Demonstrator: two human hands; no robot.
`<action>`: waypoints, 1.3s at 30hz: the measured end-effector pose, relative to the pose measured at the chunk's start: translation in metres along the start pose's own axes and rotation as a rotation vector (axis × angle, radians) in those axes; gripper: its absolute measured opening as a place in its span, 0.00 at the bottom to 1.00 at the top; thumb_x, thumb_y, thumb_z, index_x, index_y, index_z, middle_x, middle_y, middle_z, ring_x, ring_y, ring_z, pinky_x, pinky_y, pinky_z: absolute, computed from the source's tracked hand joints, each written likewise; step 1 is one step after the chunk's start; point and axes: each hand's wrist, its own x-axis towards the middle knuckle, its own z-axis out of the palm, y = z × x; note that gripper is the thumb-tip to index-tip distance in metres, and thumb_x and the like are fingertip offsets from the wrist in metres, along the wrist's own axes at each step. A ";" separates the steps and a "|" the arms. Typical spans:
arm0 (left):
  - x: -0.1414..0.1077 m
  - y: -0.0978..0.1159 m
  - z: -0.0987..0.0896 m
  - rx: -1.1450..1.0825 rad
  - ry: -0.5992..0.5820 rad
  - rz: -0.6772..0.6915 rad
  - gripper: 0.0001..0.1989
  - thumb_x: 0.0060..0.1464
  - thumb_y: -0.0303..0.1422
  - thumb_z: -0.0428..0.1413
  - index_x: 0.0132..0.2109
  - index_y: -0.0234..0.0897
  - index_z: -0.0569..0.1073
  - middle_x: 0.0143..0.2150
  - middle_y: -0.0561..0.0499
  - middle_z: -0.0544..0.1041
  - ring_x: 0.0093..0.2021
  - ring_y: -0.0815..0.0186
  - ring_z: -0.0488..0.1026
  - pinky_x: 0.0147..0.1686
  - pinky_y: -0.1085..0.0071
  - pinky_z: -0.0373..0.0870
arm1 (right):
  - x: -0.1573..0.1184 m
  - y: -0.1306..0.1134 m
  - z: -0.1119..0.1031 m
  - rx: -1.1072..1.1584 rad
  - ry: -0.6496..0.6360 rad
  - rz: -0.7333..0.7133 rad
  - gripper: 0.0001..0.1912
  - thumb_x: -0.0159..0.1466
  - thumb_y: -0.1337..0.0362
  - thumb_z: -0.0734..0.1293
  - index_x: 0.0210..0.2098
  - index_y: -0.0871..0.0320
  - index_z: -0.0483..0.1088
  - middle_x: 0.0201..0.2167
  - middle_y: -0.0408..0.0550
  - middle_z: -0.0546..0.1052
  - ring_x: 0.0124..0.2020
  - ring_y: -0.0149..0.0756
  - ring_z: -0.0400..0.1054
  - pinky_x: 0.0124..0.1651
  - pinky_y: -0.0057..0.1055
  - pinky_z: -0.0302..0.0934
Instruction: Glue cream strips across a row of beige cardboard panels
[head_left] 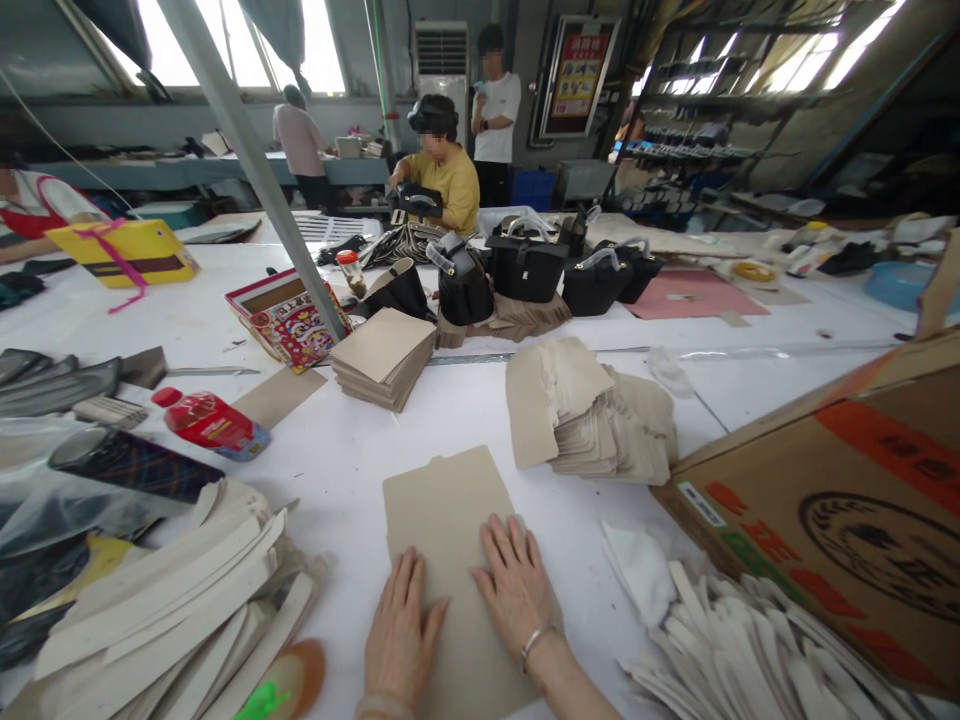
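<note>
A flat beige sheet (450, 500) lies on the white table (330, 520) in front of me. My left hand (403, 630) rests flat on its left edge, thumb spread to the right. On the sheet's right side lies my right hand (517, 585), with a bracelet at the wrist and its fingers stretched forward. Neither hand grips anything. Beyond the sheet, a neat stack of beige boards (382, 355) sits to the left, and a fanned pile of shaped beige pieces (592, 410) sits to the right.
Pale strips (172, 600) pile up at the left, more strips (735, 650) at the right beside a cardboard box (847, 510). A red bottle (214, 422) lies left. Black handbags (525, 265) stand farther back, where a person in yellow (454, 185) works.
</note>
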 end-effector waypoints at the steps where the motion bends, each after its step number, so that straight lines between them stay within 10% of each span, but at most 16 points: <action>1: -0.001 -0.001 0.001 -0.012 0.005 0.011 0.28 0.56 0.43 0.44 0.60 0.33 0.58 0.64 0.44 0.58 0.63 0.59 0.53 0.59 0.61 0.59 | -0.002 -0.002 0.000 0.004 0.001 0.010 0.31 0.64 0.46 0.49 0.63 0.50 0.47 0.66 0.40 0.46 0.66 0.48 0.35 0.64 0.50 0.31; 39: -0.026 0.000 -0.001 0.095 0.089 0.074 0.27 0.56 0.42 0.46 0.60 0.35 0.59 0.63 0.46 0.60 0.62 0.59 0.56 0.57 0.60 0.61 | -0.019 0.019 0.013 -0.034 -0.046 -0.081 0.29 0.64 0.48 0.52 0.63 0.47 0.46 0.66 0.38 0.46 0.66 0.44 0.33 0.64 0.48 0.31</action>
